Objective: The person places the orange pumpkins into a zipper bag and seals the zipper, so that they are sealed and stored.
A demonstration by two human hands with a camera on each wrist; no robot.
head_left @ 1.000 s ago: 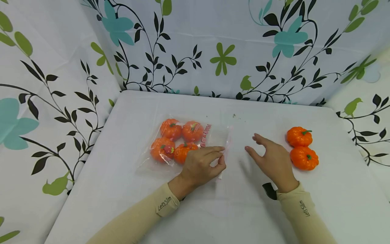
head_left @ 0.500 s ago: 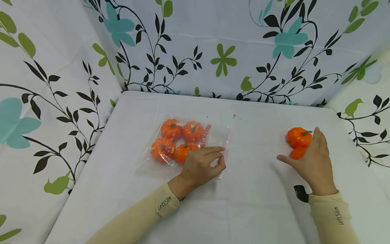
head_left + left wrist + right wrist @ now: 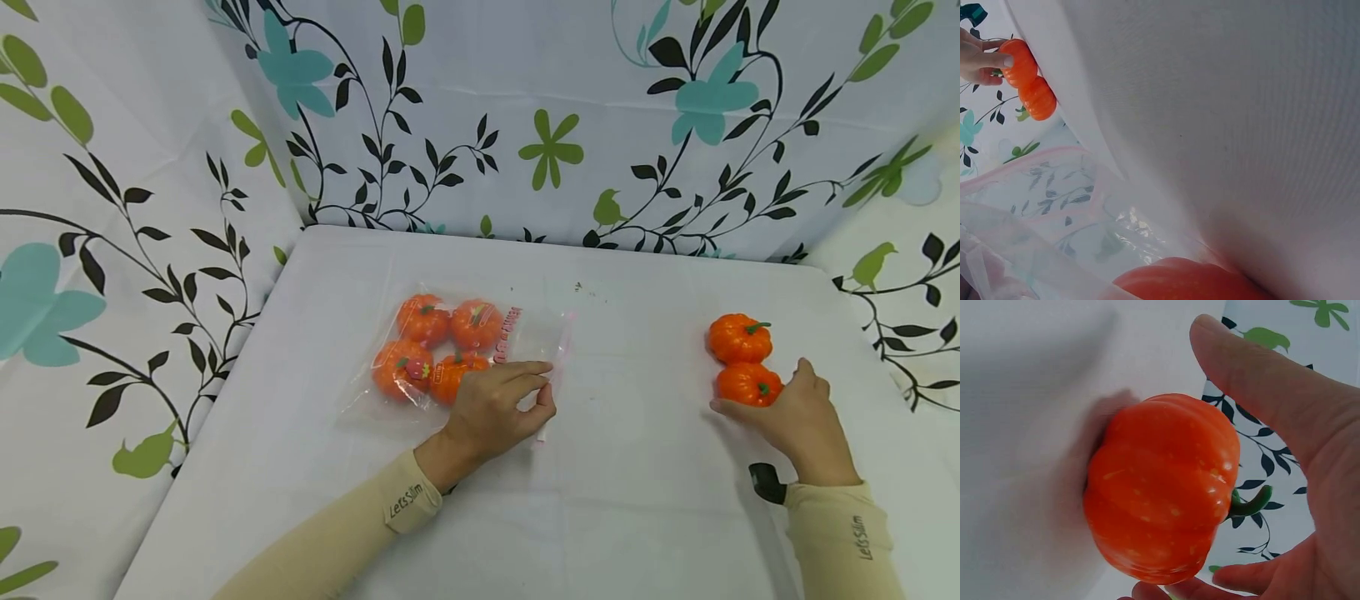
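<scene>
My left hand [image 3: 491,408] pinches the open edge of a clear zip bag [image 3: 538,337] between thumb and forefinger. Inside the bag lie several small orange toy pumpkins [image 3: 424,321]; one shows close up at the bottom of the left wrist view. At the right, two more stand one behind the other: a rear pumpkin [image 3: 738,337] and a front pumpkin [image 3: 745,385]. Around the front one my right hand [image 3: 808,429] is spread. In the right wrist view the thumb stands apart from that pumpkin [image 3: 1160,490], while the other fingertips are right at its lower side.
A white table [image 3: 600,517] carries everything, with small green specks [image 3: 581,288] near its back. Behind it hangs a white curtain [image 3: 465,75] printed with leaves and flowers. A black device [image 3: 768,483] sits at my right wrist.
From beside the bag's mouth my right hand has moved right, over to the front pumpkin, and then lower around it. The left hand keeps its pinch on the bag.
</scene>
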